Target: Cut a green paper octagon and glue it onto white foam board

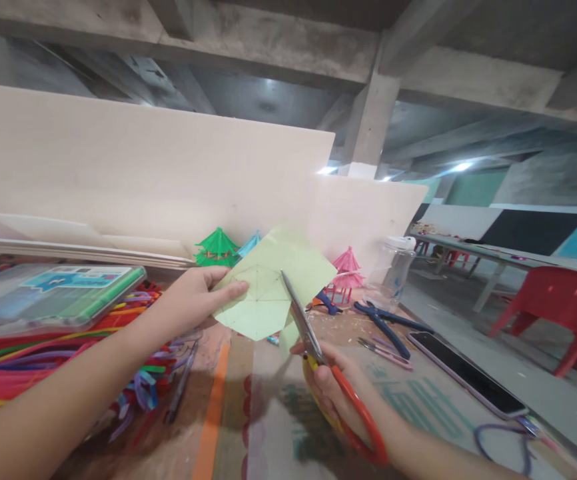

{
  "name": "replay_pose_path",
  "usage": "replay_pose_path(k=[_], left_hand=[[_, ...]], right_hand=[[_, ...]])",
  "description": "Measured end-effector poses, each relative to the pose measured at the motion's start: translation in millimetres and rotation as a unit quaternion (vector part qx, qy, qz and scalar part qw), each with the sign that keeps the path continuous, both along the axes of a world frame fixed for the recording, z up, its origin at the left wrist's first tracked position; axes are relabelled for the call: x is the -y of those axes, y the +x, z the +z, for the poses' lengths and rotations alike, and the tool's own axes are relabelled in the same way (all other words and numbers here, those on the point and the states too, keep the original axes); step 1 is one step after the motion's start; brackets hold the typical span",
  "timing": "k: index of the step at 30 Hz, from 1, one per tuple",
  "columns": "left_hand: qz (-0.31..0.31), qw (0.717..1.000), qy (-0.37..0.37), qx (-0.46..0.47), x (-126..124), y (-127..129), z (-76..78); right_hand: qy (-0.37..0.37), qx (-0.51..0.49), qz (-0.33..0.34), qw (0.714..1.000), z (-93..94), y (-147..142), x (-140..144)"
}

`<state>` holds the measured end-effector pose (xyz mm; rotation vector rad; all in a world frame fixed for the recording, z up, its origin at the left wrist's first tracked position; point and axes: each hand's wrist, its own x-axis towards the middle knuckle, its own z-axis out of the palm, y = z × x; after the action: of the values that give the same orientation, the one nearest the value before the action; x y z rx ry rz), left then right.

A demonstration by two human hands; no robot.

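My left hand (191,300) pinches a pale green sheet of paper (268,293) by its left edge and holds it up above the table. Pencil lines form a circle with spokes on the sheet. My right hand (331,387) grips orange-handled scissors (318,353), whose blades point up into the paper's lower right part, cutting along a drawn line. Behind the paper stand small paper umbrellas: a green one (216,247), a blue one (251,243) and a pink one (347,267).
A heap of coloured pipe cleaners (43,353) and a clear plastic case (53,290) lie at left. Blue pliers (386,320), a phone (468,373), small pink tweezers (383,350) and a clear jar (396,270) sit at right. A pale board (143,180) walls the back. A red chair (558,300) stands beyond.
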<state>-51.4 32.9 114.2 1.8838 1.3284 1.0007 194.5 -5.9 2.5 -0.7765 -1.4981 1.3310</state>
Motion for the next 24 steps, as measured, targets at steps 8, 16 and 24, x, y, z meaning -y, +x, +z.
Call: replay_pose_path(k=[8,16,24], left_hand=[[0.005,1.0,0.007,0.001,-0.3,1.6,1.3],[0.009,1.0,0.004,-0.001,1.1,1.2,1.1],[-0.002,1.0,0.01,0.0,-0.4,-1.3,-0.3]], right_hand=[[0.029,0.019,0.001,0.999,1.6,0.3,-0.8],[0.001,0.011,-0.004,1.0,4.7,-0.9,0.7],[-0.027,0.004,-0.007,1.0,9.2,-2.3,3.5]])
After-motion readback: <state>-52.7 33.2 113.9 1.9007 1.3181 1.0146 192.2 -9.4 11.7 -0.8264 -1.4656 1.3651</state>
